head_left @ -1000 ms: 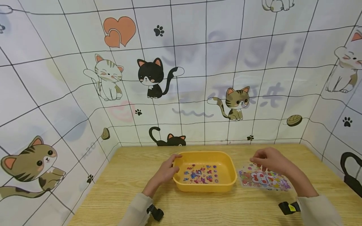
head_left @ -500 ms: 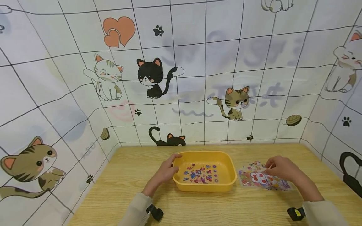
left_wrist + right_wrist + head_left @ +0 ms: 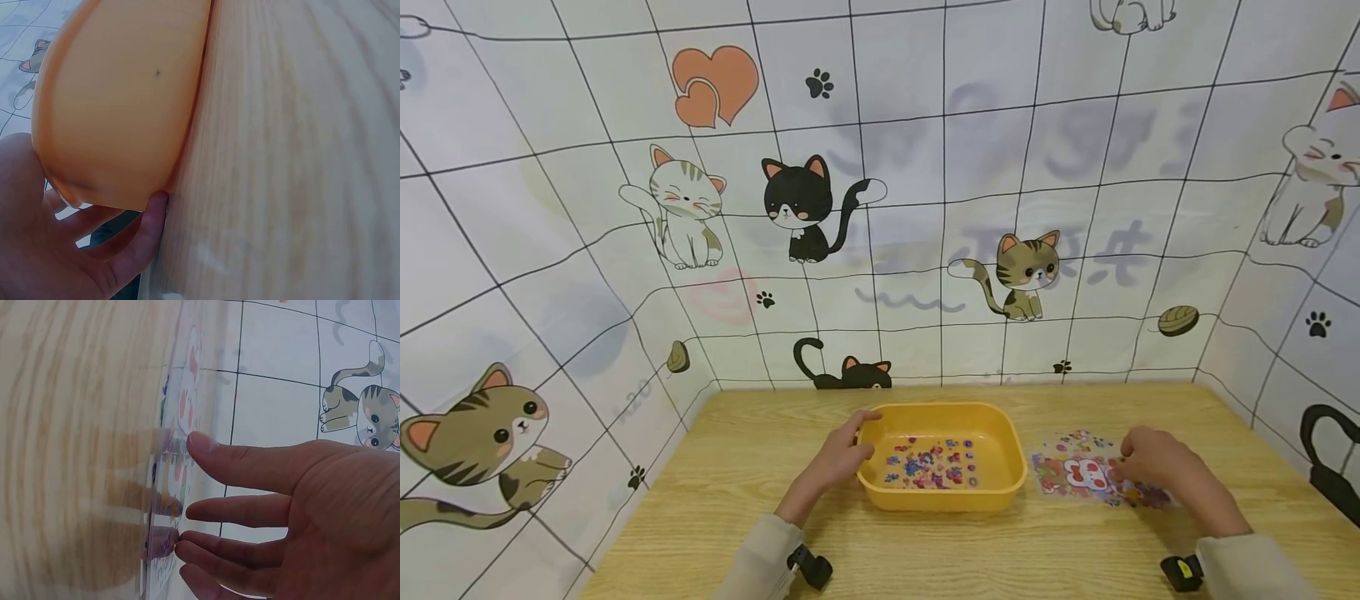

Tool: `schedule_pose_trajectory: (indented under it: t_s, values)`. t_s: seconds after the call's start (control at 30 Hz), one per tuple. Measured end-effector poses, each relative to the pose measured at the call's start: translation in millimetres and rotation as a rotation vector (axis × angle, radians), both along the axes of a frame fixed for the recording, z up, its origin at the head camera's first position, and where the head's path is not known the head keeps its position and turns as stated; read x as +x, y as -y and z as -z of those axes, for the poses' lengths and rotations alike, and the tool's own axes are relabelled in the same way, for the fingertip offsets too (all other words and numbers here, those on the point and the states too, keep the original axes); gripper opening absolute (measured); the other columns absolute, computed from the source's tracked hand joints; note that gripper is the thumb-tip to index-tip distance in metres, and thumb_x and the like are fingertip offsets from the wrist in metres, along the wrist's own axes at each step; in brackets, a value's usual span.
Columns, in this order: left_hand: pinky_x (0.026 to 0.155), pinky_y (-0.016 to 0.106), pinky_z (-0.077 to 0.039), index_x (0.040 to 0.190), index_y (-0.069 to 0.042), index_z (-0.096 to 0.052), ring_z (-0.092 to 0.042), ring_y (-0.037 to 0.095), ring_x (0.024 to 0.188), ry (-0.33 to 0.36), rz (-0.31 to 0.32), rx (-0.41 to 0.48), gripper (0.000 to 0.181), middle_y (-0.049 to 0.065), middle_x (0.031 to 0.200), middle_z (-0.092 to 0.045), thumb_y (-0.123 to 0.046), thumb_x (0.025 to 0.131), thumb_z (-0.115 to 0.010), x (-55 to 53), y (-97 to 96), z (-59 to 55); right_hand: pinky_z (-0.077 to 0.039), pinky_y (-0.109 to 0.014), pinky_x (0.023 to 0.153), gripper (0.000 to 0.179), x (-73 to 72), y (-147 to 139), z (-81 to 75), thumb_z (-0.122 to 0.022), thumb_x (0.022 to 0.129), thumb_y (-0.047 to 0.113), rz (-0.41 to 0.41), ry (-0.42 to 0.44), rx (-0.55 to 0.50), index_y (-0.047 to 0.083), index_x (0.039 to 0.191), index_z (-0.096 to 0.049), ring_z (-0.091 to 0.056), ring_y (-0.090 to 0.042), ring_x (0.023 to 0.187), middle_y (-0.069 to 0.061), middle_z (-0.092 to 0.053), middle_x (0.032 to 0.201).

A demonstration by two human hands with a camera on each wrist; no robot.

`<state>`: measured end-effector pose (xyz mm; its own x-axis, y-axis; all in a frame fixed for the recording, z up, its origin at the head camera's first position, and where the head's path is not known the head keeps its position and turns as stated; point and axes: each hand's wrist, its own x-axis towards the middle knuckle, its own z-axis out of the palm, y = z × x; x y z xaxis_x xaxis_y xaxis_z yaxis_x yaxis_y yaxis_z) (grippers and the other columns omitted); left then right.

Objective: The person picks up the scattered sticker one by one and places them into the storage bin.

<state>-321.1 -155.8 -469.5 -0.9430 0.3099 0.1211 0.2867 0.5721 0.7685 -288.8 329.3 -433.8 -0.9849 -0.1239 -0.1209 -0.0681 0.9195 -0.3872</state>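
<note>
A yellow plastic tray [image 3: 942,500] stands on the table, with small colourful stickers [image 3: 925,467] on its floor. My left hand [image 3: 835,457] holds the tray's left end, and in the left wrist view its fingers spread against the orange-tinted tray wall [image 3: 125,94]. To the right lies a clear sheet of printed stickers [image 3: 1067,477], with a white rabbit-like face showing. Over the sheet's right part is my right hand [image 3: 1161,458]. The right wrist view shows its thumb and fingers apart and loosely bent, fingertips at the clear sheet [image 3: 187,403]; nothing is seen pinched.
The wood-grain table [image 3: 730,483] runs back to a white wall cloth [image 3: 910,325] printed with cats and grid lines. A black strap-like thing [image 3: 1333,467] hangs at the far right edge.
My right hand has moved right, from above the sheet's left back part, and lower over its right part; its fingers have loosened from a pinch-like pose. The left hand and tray stay put.
</note>
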Motion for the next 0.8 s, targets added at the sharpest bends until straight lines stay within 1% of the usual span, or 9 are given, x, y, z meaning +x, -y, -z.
schedule_pose_trajectory:
  t_s: [0.03,0.07,0.13,0.27,0.33,0.47,0.6,0.7,0.8]
  values:
    - [0.085,0.042,-0.049,0.147,-0.013,-0.052,-0.055,0.039,0.131,0.003,0.000,0.003,0.054,0.022,0.157,-0.048,-0.009,0.093,-0.055,0.2,0.0,0.1,-0.041,-0.036,0.056,0.032,0.2,0.3,1.1,-0.080,0.084,0.020,0.004,-0.003,-0.006,0.002,0.070,-0.057,-0.045,-0.017,0.063,-0.007,-0.053,0.066]
    - [0.087,0.042,-0.049,0.147,-0.013,-0.052,-0.053,0.039,0.133,0.002,-0.003,0.001,0.054,0.021,0.157,-0.047,-0.009,0.093,-0.055,0.4,-0.1,0.2,-0.036,-0.033,0.055,0.035,0.8,0.7,2.1,-0.080,0.084,0.020,0.008,-0.006,-0.013,0.008,0.065,-0.052,-0.041,-0.016,0.060,-0.001,-0.046,0.062]
    - [0.090,0.044,-0.050,0.147,-0.014,-0.052,-0.053,0.039,0.134,0.003,-0.003,0.002,0.054,0.021,0.158,-0.047,-0.009,0.093,-0.055,0.7,-0.3,0.3,-0.028,-0.030,0.053,0.043,1.8,1.7,3.8,-0.080,0.083,0.019,0.016,-0.013,-0.022,0.016,0.060,-0.044,-0.034,-0.012,0.055,0.006,-0.033,0.058]
    - [0.098,0.052,-0.050,0.147,-0.014,-0.052,-0.050,0.040,0.139,0.002,-0.004,0.003,0.054,0.020,0.159,-0.046,-0.010,0.093,-0.055,0.2,-0.2,0.8,-0.030,-0.028,0.052,0.036,2.9,3.9,6.1,-0.080,0.082,0.018,0.024,-0.026,-0.006,0.015,0.059,-0.053,-0.039,-0.011,0.052,0.006,-0.039,0.055]
    - [0.101,0.054,-0.049,0.147,-0.014,-0.052,-0.050,0.040,0.139,0.007,-0.005,0.005,0.054,0.019,0.159,-0.046,-0.010,0.094,-0.055,-0.2,-0.1,1.1,-0.031,-0.028,0.051,0.038,2.9,5.0,7.0,-0.080,0.082,0.018,0.027,-0.026,-0.002,0.015,0.057,-0.052,-0.040,-0.011,0.050,0.006,-0.040,0.053]
    - [0.098,0.051,-0.051,0.147,-0.014,-0.052,-0.052,0.039,0.136,0.011,-0.003,0.004,0.054,0.020,0.158,-0.046,-0.010,0.094,-0.055,-1.1,0.1,2.0,-0.031,-0.027,0.049,0.044,3.8,6.7,7.4,-0.081,0.082,0.017,0.039,-0.026,-0.002,0.019,0.056,-0.045,-0.043,-0.011,0.048,0.007,-0.038,0.052]
    - [0.091,0.044,-0.051,0.147,-0.014,-0.052,-0.054,0.037,0.131,0.011,-0.003,0.002,0.054,0.020,0.158,-0.047,-0.010,0.093,-0.055,-1.6,-0.4,2.4,-0.033,-0.026,0.047,0.047,5.2,8.6,7.0,-0.081,0.083,0.014,0.059,-0.016,-0.004,0.020,0.055,-0.043,-0.049,-0.012,0.046,0.006,-0.042,0.051]
    - [0.092,0.045,-0.052,0.147,-0.014,-0.052,-0.054,0.038,0.133,0.007,-0.005,0.000,0.054,0.020,0.158,-0.047,-0.010,0.093,-0.055,-1.9,-0.5,2.7,-0.037,-0.027,0.046,0.045,5.4,9.7,7.4,-0.080,0.083,0.013,0.071,-0.011,-0.003,0.019,0.055,-0.046,-0.055,-0.014,0.046,0.004,-0.049,0.051]
    - [0.095,0.050,-0.052,0.147,-0.013,-0.052,-0.054,0.040,0.134,0.002,-0.006,0.006,0.055,0.021,0.158,-0.047,-0.009,0.092,-0.056,-1.6,-0.3,3.2,-0.040,-0.028,0.046,0.039,5.3,10.0,8.4,-0.079,0.084,0.011,0.072,-0.012,-0.005,0.015,0.057,-0.052,-0.058,-0.015,0.047,0.001,-0.054,0.053]
